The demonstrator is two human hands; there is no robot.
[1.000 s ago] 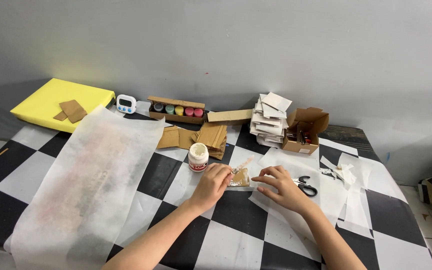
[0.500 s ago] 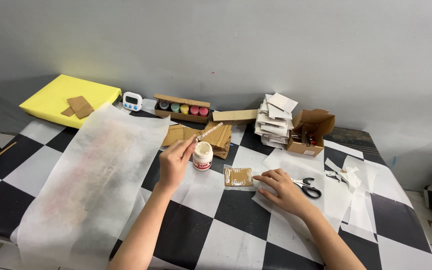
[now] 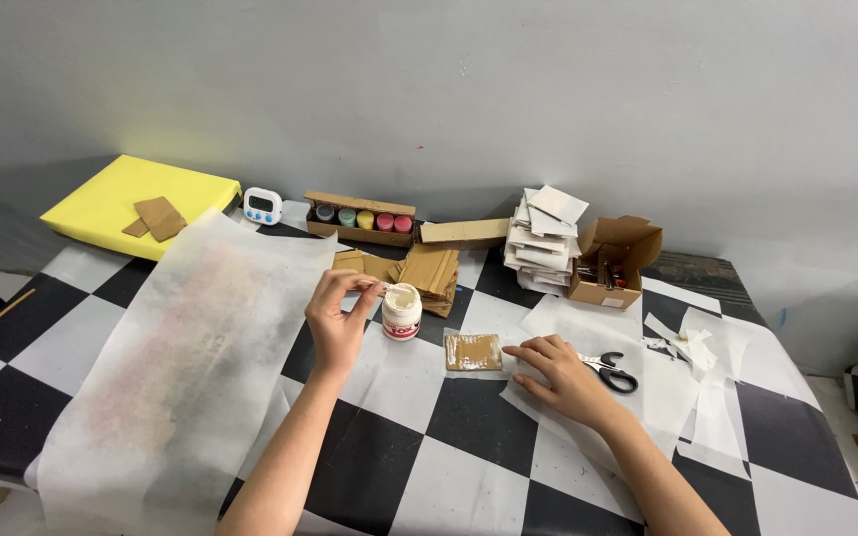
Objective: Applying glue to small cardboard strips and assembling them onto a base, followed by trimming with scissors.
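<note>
White glue jar (image 3: 401, 313) under raised left hand (image 3: 335, 316), right hand (image 3: 558, 369) flat nr cardboard piece (image 3: 473, 351).

Near desk (image 3: 469, 467) edge between forearms open, bare checkered squares; left half covered only by flat paper sheet (image 3: 171, 367), passable above; jar (image 3: 401, 312) stands upright just right of left hand (image 3: 335, 318), blocks low sweep there; card piece (image 3: 473, 351) flat, between jar and right hand (image 3: 558, 372); scissors (image 3: 608, 371) just right of that hand; back row crowded: paint tray (image 3: 361, 218), cardboard pile (image 3: 429, 270), paper stack (image 3: 540, 243), open box (image 3: 616, 260); scraps (image 3: 692, 342) litter right side.
</note>
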